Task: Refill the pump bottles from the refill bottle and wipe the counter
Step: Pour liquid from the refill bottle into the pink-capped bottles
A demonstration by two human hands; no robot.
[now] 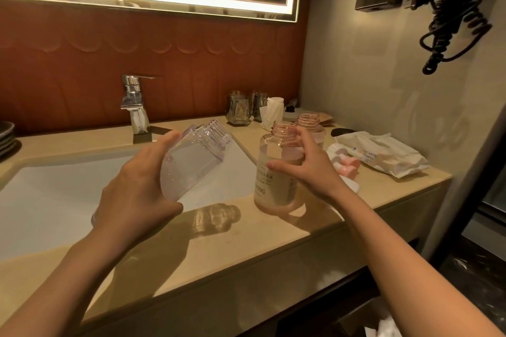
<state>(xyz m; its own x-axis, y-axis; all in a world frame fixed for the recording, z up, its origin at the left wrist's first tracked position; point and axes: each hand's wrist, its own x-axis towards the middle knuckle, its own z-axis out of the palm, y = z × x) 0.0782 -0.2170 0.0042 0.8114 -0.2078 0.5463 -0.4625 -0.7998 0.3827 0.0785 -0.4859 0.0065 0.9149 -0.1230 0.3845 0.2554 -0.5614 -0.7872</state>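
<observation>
- Refill bottle (191, 161): clear, held off the counter (246, 249) above the right edge of the sink (68, 194), tilted with its ribbed open neck pointing far and right. It was apart from the pump bottles.
- Left hand (137, 189): gripped the refill bottle around its base end, fingers curled over the top, thumb underneath.
- Near pump bottle (276, 180): upright on the counter just right of the sink, neck open with no pump on it, partly filled with pinkish liquid, printed label facing near.
- Right hand (306, 169): held the near pump bottle from its right side, thumb across the front, fingers up by the shoulder and neck.
- Second pump bottle (310, 124): just behind the first, also uncapped.
- Right of the bottles: a small pink object (349, 165) and a crumpled wipes pack (383, 156).
- Far side: chrome faucet (134, 101) behind the sink, two glass tumblers (237, 111) against the wall.
</observation>
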